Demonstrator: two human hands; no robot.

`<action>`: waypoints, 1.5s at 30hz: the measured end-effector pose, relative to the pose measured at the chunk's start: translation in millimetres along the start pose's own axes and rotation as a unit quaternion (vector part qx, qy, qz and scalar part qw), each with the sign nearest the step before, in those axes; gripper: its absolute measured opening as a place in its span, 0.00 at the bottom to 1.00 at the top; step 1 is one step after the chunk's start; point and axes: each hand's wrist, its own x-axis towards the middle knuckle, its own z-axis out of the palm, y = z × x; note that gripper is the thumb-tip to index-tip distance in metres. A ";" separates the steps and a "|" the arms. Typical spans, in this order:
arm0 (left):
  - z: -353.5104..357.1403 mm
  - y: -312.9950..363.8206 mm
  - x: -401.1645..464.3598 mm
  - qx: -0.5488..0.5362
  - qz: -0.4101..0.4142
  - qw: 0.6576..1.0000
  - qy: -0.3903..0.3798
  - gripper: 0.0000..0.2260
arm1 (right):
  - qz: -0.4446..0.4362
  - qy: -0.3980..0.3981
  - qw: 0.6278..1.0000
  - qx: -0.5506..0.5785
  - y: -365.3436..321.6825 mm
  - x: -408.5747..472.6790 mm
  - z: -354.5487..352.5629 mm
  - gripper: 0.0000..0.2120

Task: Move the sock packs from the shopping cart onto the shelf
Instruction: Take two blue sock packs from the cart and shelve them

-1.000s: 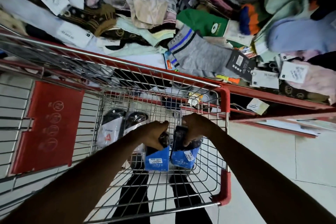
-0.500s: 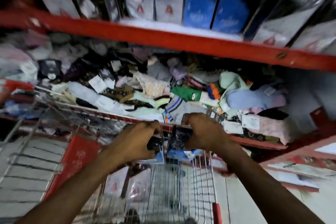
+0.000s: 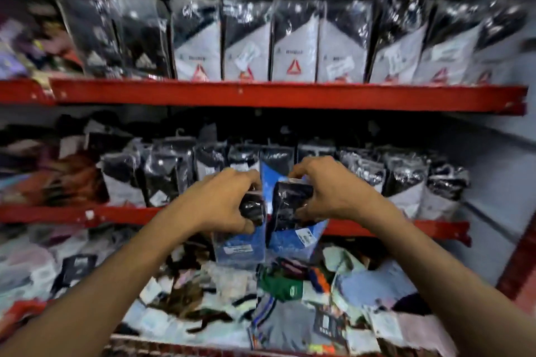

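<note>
My left hand [image 3: 223, 203] grips a blue-and-black sock pack [image 3: 240, 249] by its top. My right hand [image 3: 333, 191] grips a second blue-and-black sock pack [image 3: 293, 229] beside it. Both packs hang in the air just in front of the red middle shelf [image 3: 72, 214], whose row of black-and-white sock packs [image 3: 171, 177] stands upright behind my hands. One blue pack [image 3: 269, 174] stands in that row between my hands. The shopping cart shows only as a blurred strip of its rim [image 3: 174, 349] at the bottom edge.
The red upper shelf [image 3: 261, 95] carries a tight row of upright black-and-white packs [image 3: 295, 46]. Below my hands lies a bin of loose mixed socks [image 3: 278, 290]. More loose garments [image 3: 58, 180] pile up at the left. A red upright post [image 3: 519, 264] stands at the right.
Both hands have lifted the two blue packs out of the cart and up to the middle shelf. The view has tilted up from the cart to the shelves.
</note>
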 end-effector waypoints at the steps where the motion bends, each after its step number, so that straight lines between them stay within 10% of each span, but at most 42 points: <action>1: -8.8 -0.6 11.2 0.004 0.008 1.000 0.009 0.28 | 0.004 0.010 1.000 -0.005 4.5 7.5 -10.4 0.21; 25: 44.3 -14.6 185.0 -0.042 0.027 0.998 -0.031 0.32 | 0.077 -0.101 0.990 -0.059 119.4 112.7 5.9 0.28; 35: 48.1 -7.4 179.6 -0.014 0.034 0.999 -0.001 0.24 | 0.058 -0.076 0.974 -0.203 107.6 101.2 8.1 0.43; 45: 61.3 -3.1 121.7 0.080 0.001 0.994 0.074 0.42 | 0.056 0.035 0.982 -0.179 87.8 56.8 45.0 0.50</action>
